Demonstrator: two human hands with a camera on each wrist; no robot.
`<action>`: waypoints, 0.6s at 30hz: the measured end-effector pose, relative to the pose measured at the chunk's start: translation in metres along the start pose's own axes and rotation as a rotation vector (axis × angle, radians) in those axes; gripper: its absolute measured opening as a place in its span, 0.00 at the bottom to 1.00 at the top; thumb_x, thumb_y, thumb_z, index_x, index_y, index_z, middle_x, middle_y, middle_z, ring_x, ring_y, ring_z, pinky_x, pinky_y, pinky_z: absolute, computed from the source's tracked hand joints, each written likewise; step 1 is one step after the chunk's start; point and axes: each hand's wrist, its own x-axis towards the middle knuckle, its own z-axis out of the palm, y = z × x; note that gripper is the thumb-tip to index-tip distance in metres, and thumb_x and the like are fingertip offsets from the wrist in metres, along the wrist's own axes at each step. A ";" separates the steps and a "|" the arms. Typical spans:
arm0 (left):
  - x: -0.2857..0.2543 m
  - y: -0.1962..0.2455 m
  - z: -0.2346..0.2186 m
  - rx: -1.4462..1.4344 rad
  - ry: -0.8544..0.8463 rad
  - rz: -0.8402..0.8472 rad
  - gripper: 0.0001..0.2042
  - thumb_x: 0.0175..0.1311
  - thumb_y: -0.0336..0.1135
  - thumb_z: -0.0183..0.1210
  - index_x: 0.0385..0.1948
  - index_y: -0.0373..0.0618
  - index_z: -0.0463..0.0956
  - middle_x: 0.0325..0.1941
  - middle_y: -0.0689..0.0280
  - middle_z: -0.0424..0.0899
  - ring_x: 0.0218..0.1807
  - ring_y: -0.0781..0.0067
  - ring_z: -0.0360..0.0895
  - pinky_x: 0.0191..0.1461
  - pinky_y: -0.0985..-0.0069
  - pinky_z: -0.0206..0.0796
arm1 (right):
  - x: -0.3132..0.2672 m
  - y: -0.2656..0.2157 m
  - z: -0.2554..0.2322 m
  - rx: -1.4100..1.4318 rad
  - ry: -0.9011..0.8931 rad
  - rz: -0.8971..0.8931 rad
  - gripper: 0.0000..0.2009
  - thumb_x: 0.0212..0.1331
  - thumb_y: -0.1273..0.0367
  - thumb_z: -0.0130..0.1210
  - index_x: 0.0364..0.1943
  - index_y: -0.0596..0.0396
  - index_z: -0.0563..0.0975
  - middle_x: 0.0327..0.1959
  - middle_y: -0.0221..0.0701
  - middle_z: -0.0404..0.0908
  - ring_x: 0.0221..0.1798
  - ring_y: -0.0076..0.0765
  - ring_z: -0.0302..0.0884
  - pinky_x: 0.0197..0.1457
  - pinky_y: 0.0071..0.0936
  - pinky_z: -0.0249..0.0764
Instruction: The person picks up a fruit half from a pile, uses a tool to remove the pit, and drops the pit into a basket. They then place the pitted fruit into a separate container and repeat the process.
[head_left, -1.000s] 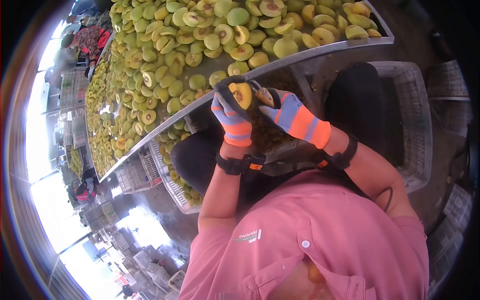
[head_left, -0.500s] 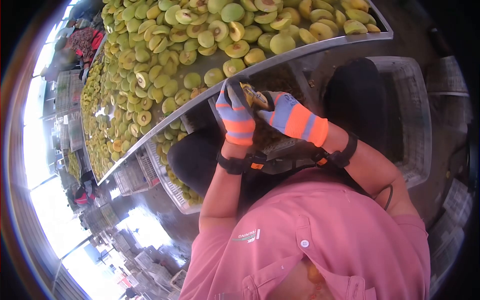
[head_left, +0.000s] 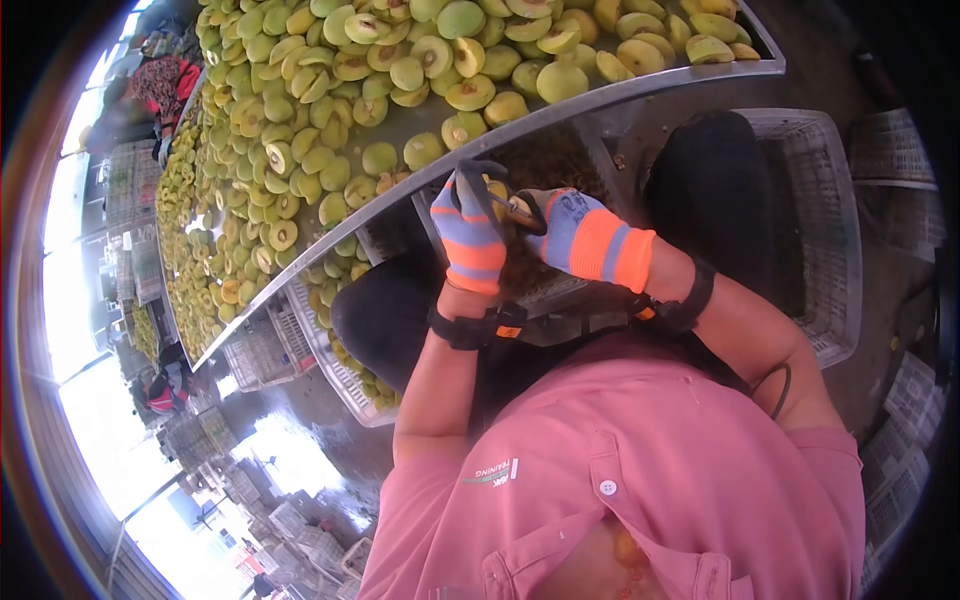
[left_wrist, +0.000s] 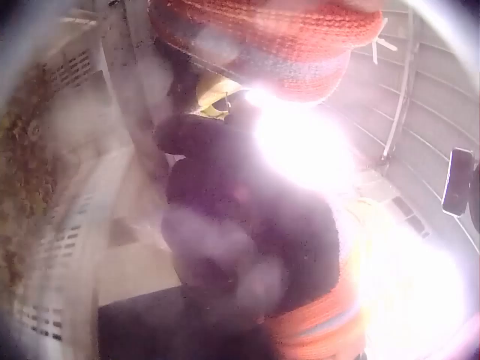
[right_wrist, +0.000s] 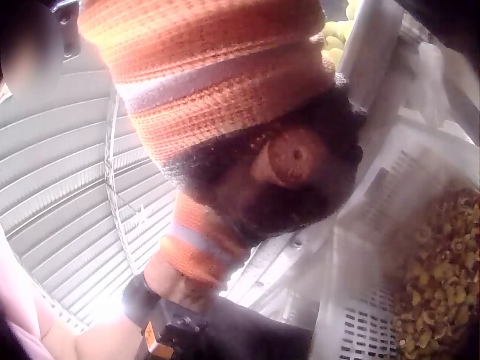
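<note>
My gloved left hand grips a halved fruit with yellow flesh, like a peach half, beside the table's metal edge. The fingers hide most of it; in the left wrist view a yellow bit of the fruit half shows between the gloves. My gloved right hand grips a pitting tool with a wooden handle, its metal end at the fruit. In the right wrist view the round butt of the wooden handle pokes out of the dark glove palm.
A metal-rimmed table heaped with green-yellow fruit halves lies ahead. Beneath my hands stands a crate of pits and scraps. A white crate stands at right, another crate with fruit at left. People work at far left.
The fruit's cut face was turned up toward the head camera; now it is tilted away and mostly hidden. The tool's metal end has moved onto the fruit half, and the right hand has turned slightly.
</note>
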 end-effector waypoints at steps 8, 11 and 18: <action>0.022 -0.002 -0.017 -0.081 -0.191 -0.367 0.21 0.71 0.47 0.49 0.30 0.35 0.80 0.28 0.60 0.83 0.28 0.71 0.80 0.33 0.75 0.73 | -0.002 0.007 -0.002 0.225 -0.081 0.014 0.17 0.51 0.62 0.58 0.40 0.61 0.79 0.33 0.50 0.81 0.40 0.57 0.79 0.44 0.38 0.74; 0.020 -0.001 -0.007 -0.127 -0.094 -0.317 0.21 0.72 0.47 0.49 0.27 0.37 0.79 0.25 0.65 0.80 0.28 0.76 0.74 0.33 0.78 0.67 | -0.001 0.002 0.006 0.373 0.015 0.043 0.17 0.51 0.63 0.59 0.40 0.62 0.79 0.33 0.50 0.81 0.39 0.57 0.79 0.44 0.38 0.74; 0.004 -0.006 0.011 0.037 -0.004 0.079 0.18 0.74 0.43 0.44 0.34 0.37 0.77 0.29 0.67 0.78 0.31 0.80 0.71 0.36 0.79 0.64 | 0.008 0.011 0.016 0.317 0.072 0.073 0.16 0.51 0.64 0.58 0.41 0.61 0.78 0.36 0.51 0.81 0.43 0.58 0.78 0.46 0.41 0.74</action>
